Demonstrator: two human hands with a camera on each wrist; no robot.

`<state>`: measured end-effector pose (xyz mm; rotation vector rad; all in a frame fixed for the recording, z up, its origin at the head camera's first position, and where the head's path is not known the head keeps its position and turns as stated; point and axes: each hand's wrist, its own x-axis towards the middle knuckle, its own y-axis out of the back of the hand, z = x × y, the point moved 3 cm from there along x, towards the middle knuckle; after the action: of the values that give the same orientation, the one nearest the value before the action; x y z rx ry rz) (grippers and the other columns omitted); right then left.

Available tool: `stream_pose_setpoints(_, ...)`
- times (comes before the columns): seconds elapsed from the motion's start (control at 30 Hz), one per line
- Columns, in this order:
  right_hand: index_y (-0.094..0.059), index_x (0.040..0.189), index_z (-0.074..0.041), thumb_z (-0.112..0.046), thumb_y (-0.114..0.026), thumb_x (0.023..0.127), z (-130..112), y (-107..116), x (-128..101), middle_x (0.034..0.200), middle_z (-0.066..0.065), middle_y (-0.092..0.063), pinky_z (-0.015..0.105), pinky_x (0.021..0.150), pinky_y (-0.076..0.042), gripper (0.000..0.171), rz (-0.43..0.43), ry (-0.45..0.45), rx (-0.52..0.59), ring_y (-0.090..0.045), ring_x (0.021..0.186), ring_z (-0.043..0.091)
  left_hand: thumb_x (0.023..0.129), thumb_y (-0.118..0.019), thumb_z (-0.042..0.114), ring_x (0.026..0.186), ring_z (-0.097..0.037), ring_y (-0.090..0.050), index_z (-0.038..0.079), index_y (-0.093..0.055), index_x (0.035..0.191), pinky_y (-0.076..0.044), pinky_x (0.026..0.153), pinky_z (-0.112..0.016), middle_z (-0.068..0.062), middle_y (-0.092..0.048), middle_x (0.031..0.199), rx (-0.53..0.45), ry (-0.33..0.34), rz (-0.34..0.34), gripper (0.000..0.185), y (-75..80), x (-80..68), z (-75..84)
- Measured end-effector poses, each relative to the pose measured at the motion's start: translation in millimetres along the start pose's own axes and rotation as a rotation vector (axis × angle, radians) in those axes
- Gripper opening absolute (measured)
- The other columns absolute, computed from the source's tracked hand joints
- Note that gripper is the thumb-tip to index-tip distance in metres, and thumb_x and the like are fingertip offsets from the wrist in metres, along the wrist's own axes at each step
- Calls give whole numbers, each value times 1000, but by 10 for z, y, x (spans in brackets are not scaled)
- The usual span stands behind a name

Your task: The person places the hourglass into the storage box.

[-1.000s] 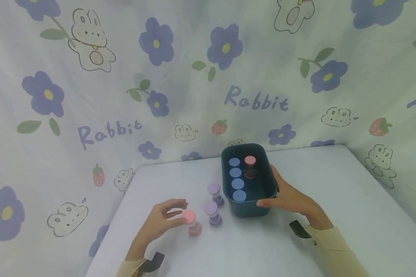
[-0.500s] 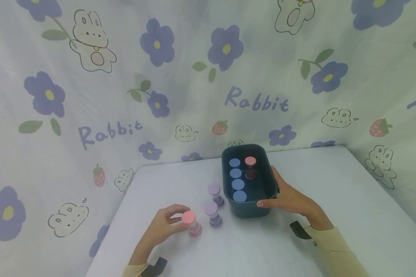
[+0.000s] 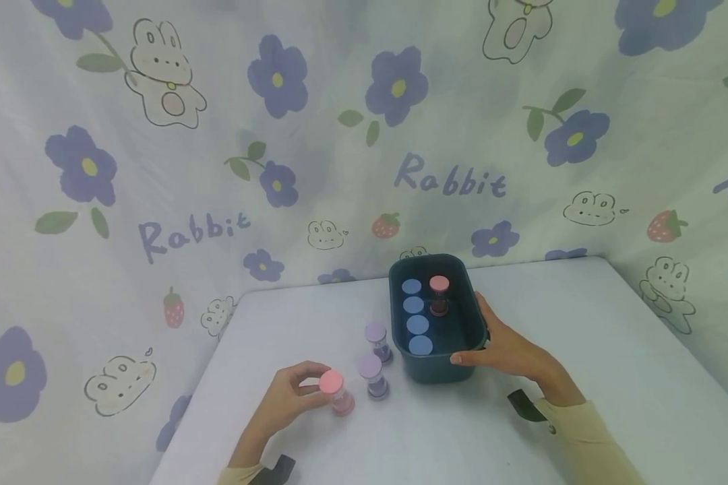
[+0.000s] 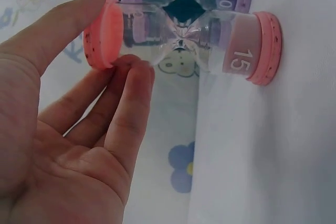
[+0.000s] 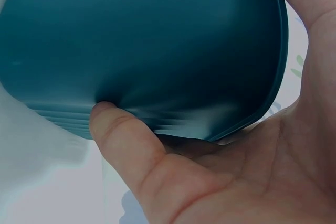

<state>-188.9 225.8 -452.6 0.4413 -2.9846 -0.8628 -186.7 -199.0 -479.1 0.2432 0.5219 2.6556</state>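
Fingers of the left hand are pinched on the top cap of the pink sand timer, which stands on the table.
The cap is held only at its rim, between the thumb above and the fingertips below, so the timer could be tipped if the pinch slips on the narrow edge; its glass waist is thin and would take a knock badly. Just to the right of these fingers two purple timers stand close, and either could be toppled by a sideways sweep. Beyond them the dark teal bin, with four blue-capped timers and one pink-capped one upright inside, is gripped by the right hand, thumb curled on the near wall and fingers on the far side; a loosened hold could let the bin slide.
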Motion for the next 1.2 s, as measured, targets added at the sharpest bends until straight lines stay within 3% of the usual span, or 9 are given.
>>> stream_pose_setpoints(0.33, 14, 165, -20, -51, -85, 79, -18, -27, -11, 174, 21, -1, 80, 114, -29, 135, -4, 0, 18, -17, 155, 54, 85, -84, 13, 112, -3, -70, 9, -70, 122, -61, 94, -26, -16, -71, 124, 34, -7, 47, 39, -17, -16, 6)
stream_pose_setpoints(0.5, 14, 165, -20, -51, -84, 79, -24, -23, -9, 174, 21, -2, 79, 114, -29, 134, -1, 2, 7, -17, 155, 54, 85, -83, 8, 112, -2, -68, 7, -71, 121, -62, 94, -27, -18, -72, 123, 20, -68, 83, 38, 0, -14, 43)
stream_pose_setpoints(0.93, 13, 165, -21, -53, -84, 79, -25, -6, -13, 174, 22, -5, 79, 112, -32, 134, 10, 5, -10, -20, 154, 55, 86, -78, -4, 114, -3, -67, -3, -69, 122, -62, 95, -28, 0, -74, 121, -35, -244, 143, 38, 68, 131, 361)
stream_pose_setpoints(1.2, 11, 166, -22, -51, -84, 79, -26, -8, -14, 174, 20, -5, 81, 111, -32, 132, 9, 29, 11, -21, 154, 54, 87, -75, -7, 116, -3, -66, -4, -68, 125, -59, 98, -23, 10, -72, 122, -31, -297, 163, 39, 91, 216, 600)
